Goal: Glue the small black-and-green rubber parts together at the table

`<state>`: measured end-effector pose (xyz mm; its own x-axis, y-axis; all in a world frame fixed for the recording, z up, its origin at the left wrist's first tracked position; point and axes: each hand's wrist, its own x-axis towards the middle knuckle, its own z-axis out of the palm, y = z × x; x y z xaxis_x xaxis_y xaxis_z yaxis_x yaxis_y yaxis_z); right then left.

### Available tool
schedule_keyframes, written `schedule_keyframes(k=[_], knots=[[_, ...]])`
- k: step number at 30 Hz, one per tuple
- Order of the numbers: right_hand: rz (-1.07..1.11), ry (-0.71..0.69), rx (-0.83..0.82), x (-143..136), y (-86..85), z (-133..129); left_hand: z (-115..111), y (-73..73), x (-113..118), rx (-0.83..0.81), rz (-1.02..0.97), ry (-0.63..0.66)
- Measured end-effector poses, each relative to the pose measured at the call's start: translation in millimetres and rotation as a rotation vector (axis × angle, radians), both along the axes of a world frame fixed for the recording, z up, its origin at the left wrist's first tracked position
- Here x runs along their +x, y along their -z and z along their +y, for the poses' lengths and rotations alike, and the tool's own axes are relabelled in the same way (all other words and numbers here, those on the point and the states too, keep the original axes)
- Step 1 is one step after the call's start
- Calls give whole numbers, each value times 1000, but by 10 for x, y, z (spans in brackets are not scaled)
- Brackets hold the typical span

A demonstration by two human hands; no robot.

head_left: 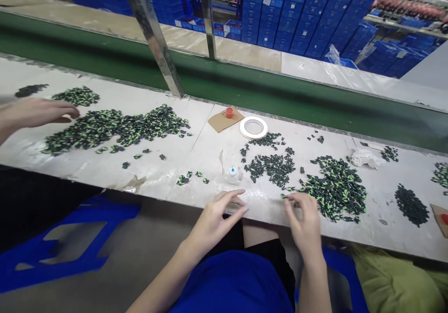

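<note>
My right hand (304, 212) pinches a small black-and-green piece (283, 196) between thumb and fingertips, at the left edge of a pile of black-and-green pieces (338, 189). My left hand (224, 212) is over the table's front edge with its fingers curved and apart, and nothing shows between them. Just beyond it stands a small white bottle with a blue tip (232, 174). Dark small pieces (276, 167) lie in a loose heap between the bottle and the right pile. Several black-and-green pieces (184, 179) are scattered left of the bottle.
A white tape roll (253, 128) lies beside cardboard (220, 121) bearing a red cap (229, 112). Another person's hand (45, 111) is at a large pile (115, 128) on the left. A metal post (154, 38) rises behind the table (199, 140). Crumpled white tissue (367, 158) lies right.
</note>
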<state>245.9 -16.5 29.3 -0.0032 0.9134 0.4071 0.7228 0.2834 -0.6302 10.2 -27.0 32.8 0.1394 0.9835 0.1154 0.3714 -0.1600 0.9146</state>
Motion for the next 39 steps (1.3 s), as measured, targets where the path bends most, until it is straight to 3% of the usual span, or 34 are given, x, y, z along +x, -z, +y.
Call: schedule_keyframes(k=[3,5,7,10,13,16,20,23,30,34,39], knots=[[-56,288,74,106,22,52,34,100,-297,193,245,-272],[-28,314,71,-6,41,88,83,191,-461,277,397,-437],[19,158,21,-252,84,139,144,279,-560,329,464,-477],[63,-75,-36,-721,188,264,231,377,-606,370,466,-408],[75,-171,-89,-1095,266,413,288,423,-605,370,449,-355],[135,-219,-132,-1257,254,512,309,417,-581,344,441,-332],[369,-250,-288,-1165,140,475,299,370,-452,303,360,-277],[532,-198,-389,-965,67,363,280,357,-290,280,282,-205],[777,29,-243,-589,186,234,253,371,-84,217,219,-147],[886,154,-223,-635,251,229,232,372,-96,175,183,-187],[802,241,-226,-770,157,224,205,415,-77,142,167,-282]])
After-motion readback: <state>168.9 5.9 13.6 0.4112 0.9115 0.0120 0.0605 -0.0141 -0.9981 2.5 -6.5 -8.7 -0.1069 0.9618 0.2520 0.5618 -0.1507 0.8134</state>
